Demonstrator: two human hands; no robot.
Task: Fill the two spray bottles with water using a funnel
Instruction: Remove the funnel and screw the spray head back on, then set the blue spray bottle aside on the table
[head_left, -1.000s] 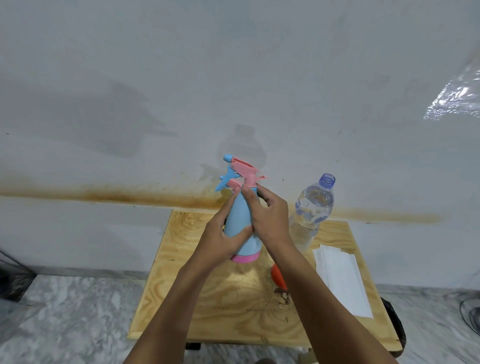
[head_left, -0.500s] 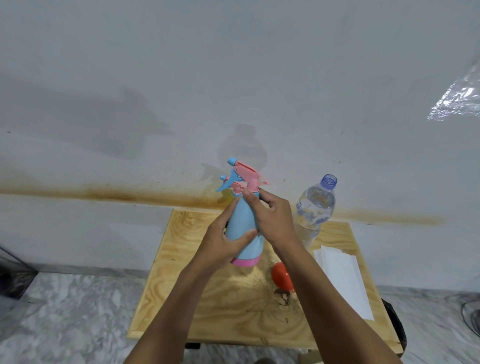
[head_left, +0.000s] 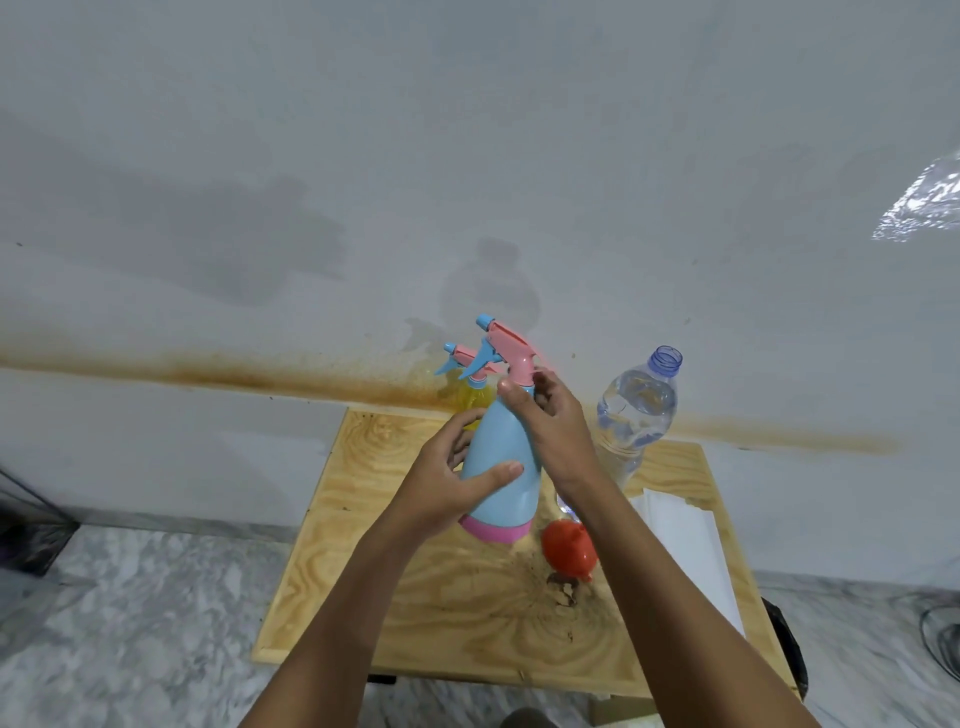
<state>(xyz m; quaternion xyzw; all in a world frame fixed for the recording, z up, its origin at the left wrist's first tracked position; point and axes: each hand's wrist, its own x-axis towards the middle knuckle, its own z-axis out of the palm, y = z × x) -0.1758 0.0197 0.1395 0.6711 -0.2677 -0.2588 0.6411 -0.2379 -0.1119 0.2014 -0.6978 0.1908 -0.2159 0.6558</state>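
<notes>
Head view: left grip (head_left: 441, 483) wraps the blue spray bottle (head_left: 501, 447) body; right grip (head_left: 553, 423) pinches its neck collar. The yellow spray bottle (head_left: 475, 402) stands at the desk (head_left: 415, 597) far edge.

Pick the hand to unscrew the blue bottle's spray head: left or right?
Right. The right hand pinches the neck under the pink spray head; the left hand grips the blue bottle, steadying it.

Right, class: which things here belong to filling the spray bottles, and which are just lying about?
For the job: blue spray bottle, yellow spray bottle, red funnel, open water bottle.
Lying about: white paper.
</notes>
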